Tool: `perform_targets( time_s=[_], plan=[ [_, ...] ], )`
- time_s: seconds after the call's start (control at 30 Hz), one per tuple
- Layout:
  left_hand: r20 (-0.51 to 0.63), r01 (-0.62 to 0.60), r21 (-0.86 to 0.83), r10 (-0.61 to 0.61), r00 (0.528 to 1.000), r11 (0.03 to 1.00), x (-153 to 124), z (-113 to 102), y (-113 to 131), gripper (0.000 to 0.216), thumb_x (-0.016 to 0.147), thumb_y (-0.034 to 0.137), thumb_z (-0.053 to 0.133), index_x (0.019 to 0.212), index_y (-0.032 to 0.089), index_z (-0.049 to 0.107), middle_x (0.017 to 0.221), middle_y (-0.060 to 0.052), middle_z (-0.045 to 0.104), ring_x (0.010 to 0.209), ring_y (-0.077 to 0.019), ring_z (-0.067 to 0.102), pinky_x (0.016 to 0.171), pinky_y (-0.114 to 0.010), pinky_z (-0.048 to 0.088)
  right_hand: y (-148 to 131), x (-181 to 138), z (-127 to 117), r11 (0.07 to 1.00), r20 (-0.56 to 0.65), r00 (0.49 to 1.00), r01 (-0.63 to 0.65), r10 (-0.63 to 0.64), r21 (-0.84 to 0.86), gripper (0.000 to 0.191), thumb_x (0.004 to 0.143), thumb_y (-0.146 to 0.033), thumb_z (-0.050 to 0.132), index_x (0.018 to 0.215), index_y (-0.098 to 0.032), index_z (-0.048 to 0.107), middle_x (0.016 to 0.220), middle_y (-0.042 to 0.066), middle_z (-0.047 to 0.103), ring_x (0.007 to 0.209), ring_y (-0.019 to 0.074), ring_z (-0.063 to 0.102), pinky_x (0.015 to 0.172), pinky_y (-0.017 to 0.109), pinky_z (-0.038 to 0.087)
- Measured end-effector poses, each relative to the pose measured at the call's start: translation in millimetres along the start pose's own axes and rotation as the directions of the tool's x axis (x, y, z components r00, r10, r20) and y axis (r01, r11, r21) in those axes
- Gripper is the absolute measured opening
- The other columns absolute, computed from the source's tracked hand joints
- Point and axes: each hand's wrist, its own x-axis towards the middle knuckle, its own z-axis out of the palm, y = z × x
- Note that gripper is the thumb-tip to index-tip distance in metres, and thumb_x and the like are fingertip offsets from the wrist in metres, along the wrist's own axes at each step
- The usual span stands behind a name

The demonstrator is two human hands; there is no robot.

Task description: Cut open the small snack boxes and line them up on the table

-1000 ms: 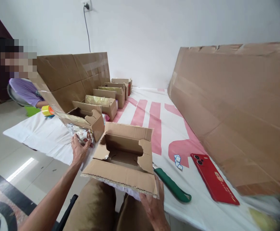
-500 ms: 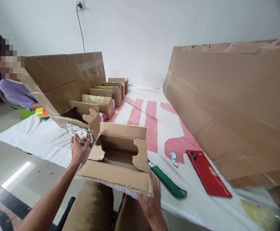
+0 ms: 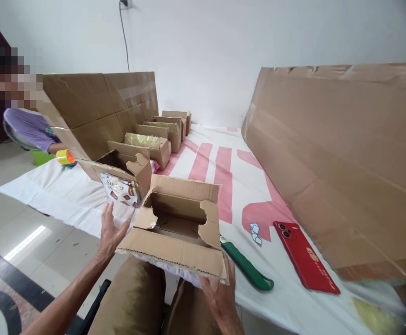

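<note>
An open cardboard box with torn flaps sits at the table's front edge, its inside showing no contents. My right hand holds the box at its near right corner, the fingers partly hidden by the front flap. My left hand is open, fingers apart and holding nothing, left of the box. Just beyond its fingertips a white and brown printed packet leans against another open cardboard box.
Several more boxes line a tall cardboard panel at left. Right of my box lie a green-handled knife, blue-edged stickers and a red phone. A second panel stands at right. A person in purple sits beyond tape.
My left hand has let go of the packet and drawn back toward me, leaving it against the box. My right hand stays at the box corner. The view has shifted slightly.
</note>
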Motion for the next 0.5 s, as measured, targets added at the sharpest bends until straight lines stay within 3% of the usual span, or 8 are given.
perform_targets(
  time_s=[0.17,0.27,0.33,0.43,0.5],
  plan=[
    [0.288,-0.061,-0.233,0.129,0.949,0.971,-38,-23,26,0.095,0.078,0.069,0.07,0.156,0.022,0.041,0.166,-0.018,0.037,0.153,-0.0417,0.037,0.123,-0.057,0.037,11,-4,6,1.0,0.0,1.0,0.002,-0.002,0.022,0.05,0.1,-0.048,0.05,0.137,-0.016,0.063,0.131,0.02,0.066,0.126,0.0366,0.059,0.098,0.054,0.049],
    [0.387,0.033,-0.383,0.128,0.913,0.923,-42,-19,54,0.101,0.075,0.068,0.075,0.16,0.026,0.038,0.167,-0.015,0.039,0.151,-0.0401,0.042,0.122,-0.056,0.039,13,0,7,1.0,-0.006,1.0,-0.008,0.008,0.018,0.043,0.098,-0.05,0.053,0.122,-0.02,0.071,0.121,0.018,0.071,0.121,0.0375,0.062,0.098,0.057,0.049],
    [0.462,0.123,-0.444,0.109,0.88,0.888,-39,-10,73,0.1,0.074,0.065,0.077,0.159,0.029,0.04,0.161,-0.012,0.049,0.145,-0.0374,0.05,0.121,-0.054,0.043,13,6,4,1.0,0.002,1.0,-0.012,0.012,0.011,0.04,0.097,-0.052,0.055,0.112,-0.021,0.075,0.113,0.017,0.073,0.118,0.0384,0.064,0.099,0.058,0.049],
    [0.495,0.179,-0.506,0.114,0.861,0.844,-36,1,95,0.094,0.076,0.064,0.074,0.157,0.028,0.044,0.153,-0.01,0.059,0.142,-0.035,0.053,0.12,-0.051,0.046,14,15,-4,1.0,0.019,1.0,-0.018,0.018,0.001,0.041,0.097,-0.057,0.055,0.099,-0.022,0.077,0.102,0.016,0.076,0.116,0.0392,0.065,0.099,0.057,0.051],
    [0.479,0.182,-0.556,0.134,0.867,0.811,-38,1,101,0.092,0.077,0.063,0.073,0.156,0.024,0.046,0.15,-0.012,0.061,0.144,-0.0359,0.052,0.119,-0.051,0.046,12,18,-11,1.0,0.037,0.999,-0.02,0.02,0.022,0.042,0.097,-0.058,0.054,0.1,-0.023,0.077,0.102,0.014,0.077,0.116,0.0385,0.066,0.098,0.055,0.054]
  ],
)
